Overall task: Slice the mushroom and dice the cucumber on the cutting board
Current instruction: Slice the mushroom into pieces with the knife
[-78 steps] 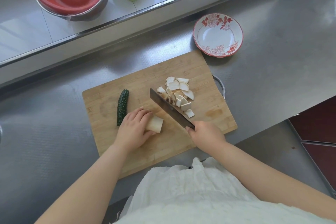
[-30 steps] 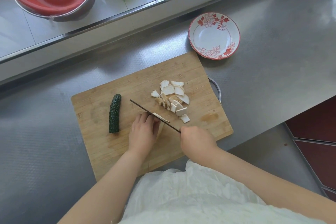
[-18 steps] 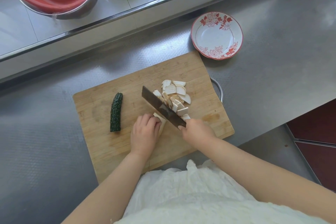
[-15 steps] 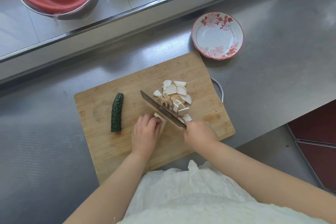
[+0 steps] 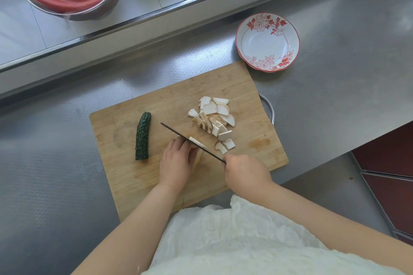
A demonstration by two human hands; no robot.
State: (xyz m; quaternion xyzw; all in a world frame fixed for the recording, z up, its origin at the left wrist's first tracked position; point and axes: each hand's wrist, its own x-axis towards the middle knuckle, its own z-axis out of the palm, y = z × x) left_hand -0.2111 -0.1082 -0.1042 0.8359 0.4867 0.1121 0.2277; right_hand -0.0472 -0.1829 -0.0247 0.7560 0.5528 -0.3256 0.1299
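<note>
Gripped by curled fingers of the left hand point(image 5: 176, 163), the mushroom point(image 5: 197, 155) is held at the center of the cutting board point(image 5: 125, 176); the knife point(image 5: 192, 142) is clasped by the right hand point(image 5: 244, 174), blade edge-on against it. Slices point(image 5: 214, 118) are piled toward upper right, the cucumber point(image 5: 143, 136) lies apart at left. Bare board remains along the lower edge. A floral bowl point(image 5: 267, 42) stands beyond the board's upper-right corner.

The pale rectangular wooden cutting board point(image 5: 156, 176) shows matt, straight grain and lies on a grey brushed-metal counter point(image 5: 335, 100) with a fine dimpled texture. The short dark green cucumber point(image 5: 142, 136) has bumpy, rough skin, and the pale mushroom slices point(image 5: 214, 116) look smooth and matt. The round white bowl with red flowers point(image 5: 267, 42) is glossy ceramic, the dark thin knife blade point(image 5: 178, 135) looks like metal, and the white cloth garment point(image 5: 234, 241) is crinkled.
</note>
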